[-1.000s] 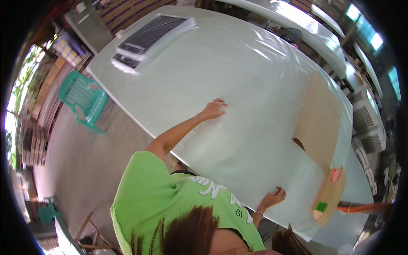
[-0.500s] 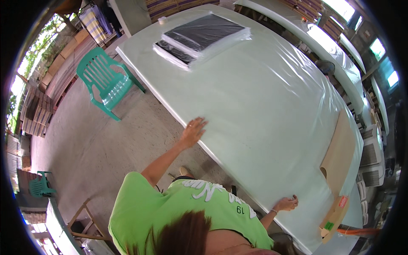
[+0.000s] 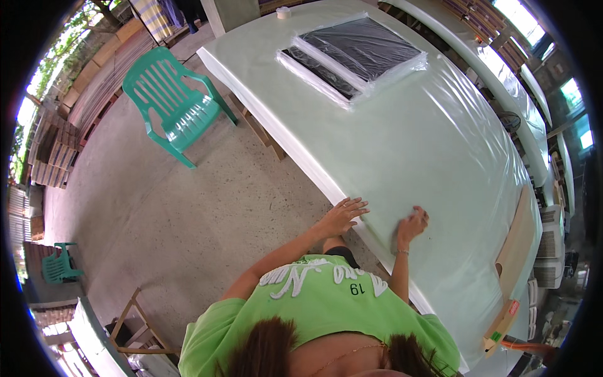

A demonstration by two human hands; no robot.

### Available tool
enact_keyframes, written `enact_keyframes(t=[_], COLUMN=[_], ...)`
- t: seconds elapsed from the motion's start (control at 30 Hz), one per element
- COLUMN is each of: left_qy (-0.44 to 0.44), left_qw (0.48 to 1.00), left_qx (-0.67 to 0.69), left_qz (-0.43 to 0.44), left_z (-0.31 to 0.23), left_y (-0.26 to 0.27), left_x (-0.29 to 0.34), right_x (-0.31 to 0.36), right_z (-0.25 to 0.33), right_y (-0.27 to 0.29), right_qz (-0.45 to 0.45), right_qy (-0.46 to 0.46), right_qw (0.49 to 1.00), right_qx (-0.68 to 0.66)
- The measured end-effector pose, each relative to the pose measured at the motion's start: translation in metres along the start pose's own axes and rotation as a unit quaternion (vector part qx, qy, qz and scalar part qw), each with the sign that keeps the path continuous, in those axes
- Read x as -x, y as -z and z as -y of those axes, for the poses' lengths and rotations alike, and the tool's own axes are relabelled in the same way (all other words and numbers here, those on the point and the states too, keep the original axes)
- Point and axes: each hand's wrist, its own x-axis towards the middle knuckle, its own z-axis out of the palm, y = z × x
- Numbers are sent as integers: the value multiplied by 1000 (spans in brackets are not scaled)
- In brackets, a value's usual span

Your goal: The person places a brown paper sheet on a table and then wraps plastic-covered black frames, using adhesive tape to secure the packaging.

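Note:
A long table covered with pale green plastic sheeting [image 3: 389,151] stretches away in front of me. My left hand [image 3: 345,217] lies at its near edge, fingers spread, with nothing in it. To the right, over the sheeting, is my right hand [image 3: 412,225], its fingers curled in and somewhat blurred. Whether it holds anything small cannot be made out. Farther up the table rest flat dark panels [image 3: 361,50] wrapped in clear plastic, one overlapping the other.
A green plastic chair [image 3: 182,116] stands left of the table. A small white roll [image 3: 284,12] sits at the far end. Along the right side lies a long brown cardboard piece [image 3: 516,235]. A wooden frame [image 3: 135,323] stands at the lower left.
My right hand has moved up and inward over the sheeting, closer to the left. My left hand still touches the near edge, now nearer the right hand. The whole view has shifted.

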Motion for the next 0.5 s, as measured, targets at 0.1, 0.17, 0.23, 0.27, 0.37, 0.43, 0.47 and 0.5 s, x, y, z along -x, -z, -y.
enact_keyframes(t=[0.1,0.17,0.23,0.27,0.37,0.43,0.47,0.5], left_qy=[16,62,104,122,204,256,279,302], left_qw=[985,969,953,948,906,880,875,869], left_qx=[170,226,255,258,307,318,306,294], left_qz=[-8,-76,-125,-142,-208,-242,-251,-261], left_z=[25,39,58,71,131,170,189,209], left_y=[15,42,81,102,149,178,193,208], left_x=[-5,-11,-20,-24,-26,-31,-33,-35], right_x=[-13,-24,-38,-46,-68,-88,-98,-106], right_z=[39,63,84,90,115,128,133,138], right_y=[-37,-50,-60,-64,-87,-102,-114,-127], right_qz=[26,79,113,121,134,136,138,140], right_qy=[50,-18,-71,-89,-104,-92,-81,-70], right_qw=[998,996,991,989,985,986,987,988], right_qx=[-41,-28,-11,0,11,11,10,9])
